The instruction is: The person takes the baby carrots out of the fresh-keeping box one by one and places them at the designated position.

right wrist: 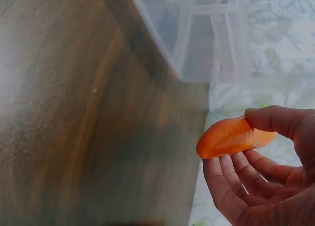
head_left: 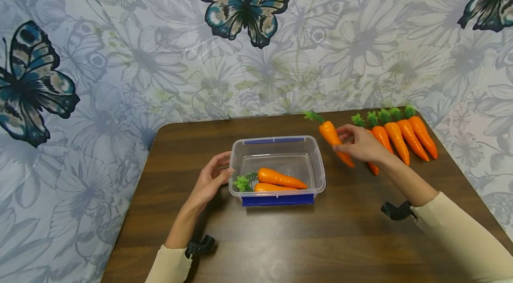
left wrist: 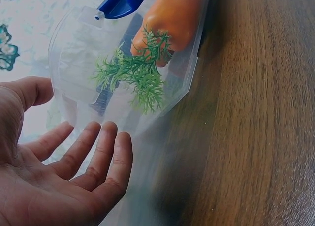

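Observation:
A clear plastic box [head_left: 319, 174] with blue clips sits at the middle of the table, with two orange carrots [head_left: 282, 179] lying in it, their green tops to the left. My left hand [head_left: 211, 179] is at the box's left side, thumb by the rim; in the left wrist view its fingers [left wrist: 115, 169] are loosely extended beside the wall. To the right of the box, my right hand [head_left: 362, 144] pinches another carrot [head_left: 329, 132] between thumb and fingers. That carrot [right wrist: 229, 137] is tilted, its leafy top pointing to the far left in the head view.
Several more carrots [head_left: 397, 140] lie side by side at the table's far right, one partly hidden behind my right hand. The brown wooden table [head_left: 272, 243] backs onto a wall covering [head_left: 256, 74] with flowers and butterflies. Each wrist wears a black strap [head_left: 200, 246].

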### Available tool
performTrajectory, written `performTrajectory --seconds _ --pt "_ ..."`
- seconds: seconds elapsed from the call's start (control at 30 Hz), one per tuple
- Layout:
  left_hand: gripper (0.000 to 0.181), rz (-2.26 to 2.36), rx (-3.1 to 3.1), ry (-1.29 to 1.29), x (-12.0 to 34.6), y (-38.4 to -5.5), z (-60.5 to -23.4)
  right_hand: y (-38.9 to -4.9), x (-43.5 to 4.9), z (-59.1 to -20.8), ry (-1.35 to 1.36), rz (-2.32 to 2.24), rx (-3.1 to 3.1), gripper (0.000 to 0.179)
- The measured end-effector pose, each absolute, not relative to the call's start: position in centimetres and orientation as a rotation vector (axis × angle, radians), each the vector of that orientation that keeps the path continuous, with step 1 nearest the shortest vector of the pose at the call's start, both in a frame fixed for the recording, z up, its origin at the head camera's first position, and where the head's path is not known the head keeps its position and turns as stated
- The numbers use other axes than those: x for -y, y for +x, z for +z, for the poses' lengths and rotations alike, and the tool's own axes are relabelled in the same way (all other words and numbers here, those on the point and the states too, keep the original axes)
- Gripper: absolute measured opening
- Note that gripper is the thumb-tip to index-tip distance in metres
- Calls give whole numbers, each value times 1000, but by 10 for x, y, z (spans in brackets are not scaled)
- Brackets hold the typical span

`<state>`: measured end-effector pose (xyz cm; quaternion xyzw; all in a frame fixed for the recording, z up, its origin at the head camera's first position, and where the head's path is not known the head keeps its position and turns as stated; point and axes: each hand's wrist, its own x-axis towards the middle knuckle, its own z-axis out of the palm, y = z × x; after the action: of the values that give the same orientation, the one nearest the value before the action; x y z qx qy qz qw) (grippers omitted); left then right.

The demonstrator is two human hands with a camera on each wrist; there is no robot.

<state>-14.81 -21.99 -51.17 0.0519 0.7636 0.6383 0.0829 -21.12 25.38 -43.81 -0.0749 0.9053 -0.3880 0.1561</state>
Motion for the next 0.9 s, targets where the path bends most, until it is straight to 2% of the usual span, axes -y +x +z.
performTrajectory --seconds 0.9 --pt "55 1942 -2247 157 218 -146 -511 -210 -288 -472 -65 -883 -2720 67"
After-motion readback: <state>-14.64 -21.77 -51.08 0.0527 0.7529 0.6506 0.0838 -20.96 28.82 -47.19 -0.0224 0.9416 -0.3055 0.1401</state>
